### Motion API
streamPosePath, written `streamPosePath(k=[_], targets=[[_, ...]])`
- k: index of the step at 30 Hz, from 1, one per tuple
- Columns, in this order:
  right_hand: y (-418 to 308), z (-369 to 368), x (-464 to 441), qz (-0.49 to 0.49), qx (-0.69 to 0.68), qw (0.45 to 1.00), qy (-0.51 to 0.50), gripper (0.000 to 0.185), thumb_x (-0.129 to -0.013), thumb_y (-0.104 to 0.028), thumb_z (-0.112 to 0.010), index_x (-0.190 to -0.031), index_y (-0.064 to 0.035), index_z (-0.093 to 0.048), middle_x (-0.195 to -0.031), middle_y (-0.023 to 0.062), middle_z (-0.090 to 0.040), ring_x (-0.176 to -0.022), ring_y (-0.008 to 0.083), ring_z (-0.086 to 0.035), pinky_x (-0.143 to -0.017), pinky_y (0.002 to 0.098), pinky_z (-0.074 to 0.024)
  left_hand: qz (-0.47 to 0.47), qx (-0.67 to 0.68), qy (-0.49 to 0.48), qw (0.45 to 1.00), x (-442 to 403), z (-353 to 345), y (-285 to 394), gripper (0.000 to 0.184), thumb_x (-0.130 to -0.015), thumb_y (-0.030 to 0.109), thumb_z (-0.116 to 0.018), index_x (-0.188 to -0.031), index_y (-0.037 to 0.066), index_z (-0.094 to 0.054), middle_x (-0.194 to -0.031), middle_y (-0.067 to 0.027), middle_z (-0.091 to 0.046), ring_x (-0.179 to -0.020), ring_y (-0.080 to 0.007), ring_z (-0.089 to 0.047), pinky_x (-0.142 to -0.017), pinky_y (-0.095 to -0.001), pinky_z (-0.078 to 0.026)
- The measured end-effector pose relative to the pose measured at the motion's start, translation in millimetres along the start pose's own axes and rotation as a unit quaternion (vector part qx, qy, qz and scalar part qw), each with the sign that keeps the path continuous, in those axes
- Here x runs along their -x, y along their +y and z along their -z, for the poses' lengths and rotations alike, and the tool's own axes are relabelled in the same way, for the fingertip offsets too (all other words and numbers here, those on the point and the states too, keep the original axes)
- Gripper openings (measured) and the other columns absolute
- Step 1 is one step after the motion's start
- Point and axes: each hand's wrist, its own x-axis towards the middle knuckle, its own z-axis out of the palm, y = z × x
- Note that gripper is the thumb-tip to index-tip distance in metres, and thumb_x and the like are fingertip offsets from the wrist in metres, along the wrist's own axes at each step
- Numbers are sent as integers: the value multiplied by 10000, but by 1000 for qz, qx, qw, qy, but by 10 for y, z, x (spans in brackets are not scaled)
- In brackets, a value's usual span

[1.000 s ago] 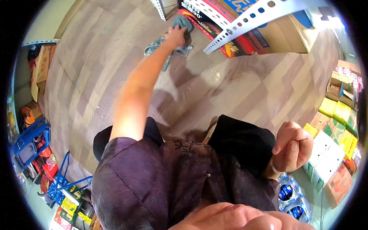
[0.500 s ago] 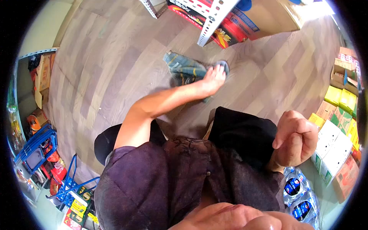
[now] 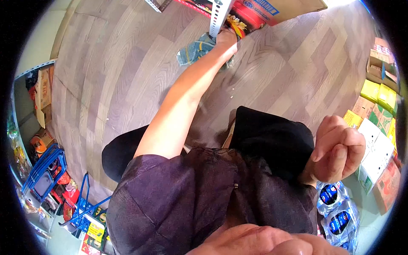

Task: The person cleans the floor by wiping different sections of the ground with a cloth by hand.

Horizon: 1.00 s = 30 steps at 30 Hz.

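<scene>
My left arm is stretched forward over the wood-look floor. At its end, my left hand (image 3: 227,39) is closed on a grey-green cloth (image 3: 195,52) with yellow stripes. Part of the cloth spreads flat on the floor to the left of the hand, beside the foot of a white perforated shelf post (image 3: 216,17). The fingertips are partly hidden against the red printed box (image 3: 250,18) behind the post. My right hand (image 3: 338,148) is held as a fist by my right knee, with nothing visible in it.
A brown cardboard box (image 3: 297,9) stands at the top. Shrink-wrapped bottles (image 3: 333,221) are close by my right side. White cartons (image 3: 376,144) and yellow boxes (image 3: 386,97) line the right edge. Blue-framed folding stools (image 3: 44,172) and shelved goods are at left.
My left hand has moved forward with the cloth, from the open floor to the foot of the shelf post, and the arm has straightened. My right hand stays a fist.
</scene>
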Motion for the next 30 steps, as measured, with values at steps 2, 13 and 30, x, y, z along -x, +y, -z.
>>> streamPosePath(k=[2, 13, 30], targets=[[-18, -14, 36, -9, -3, 998, 56, 86, -926, -69, -462, -885, -26, -524, -569, 49, -586, -495, 154, -468, -448, 282, -352, -17, 48, -57, 997, 22, 176, -47, 551, -754, 205, -577, -1172, -148, -508, -1218, -349, -533, -1068, -353, -621, -871, -388, -509], [-67, 28, -41, -12, 23, 1000, -17, 318, -912, -34, -471, -605, -105, -520, -578, 17, -600, -477, 154, -459, -438, 286, -379, -184, 117, -62, 974, 280, 611, 260, 200, -740, 57, -529, -914, 38, -625, -834, -219, -664, -786, -387, -657, -693, -453, -521], [47, -84, -160, -14, 12, 1000, 5, 309, -953, -117, -519, -652, -97, -453, -554, 26, -590, -433, 139, -427, -404, 270, -327, -486, -145, -263, 821, 2165, -883, -422, 211, -772, 297, -623, -910, 164, -712, -1207, -64, -522, -1179, -317, -429, -918, -694, -359]])
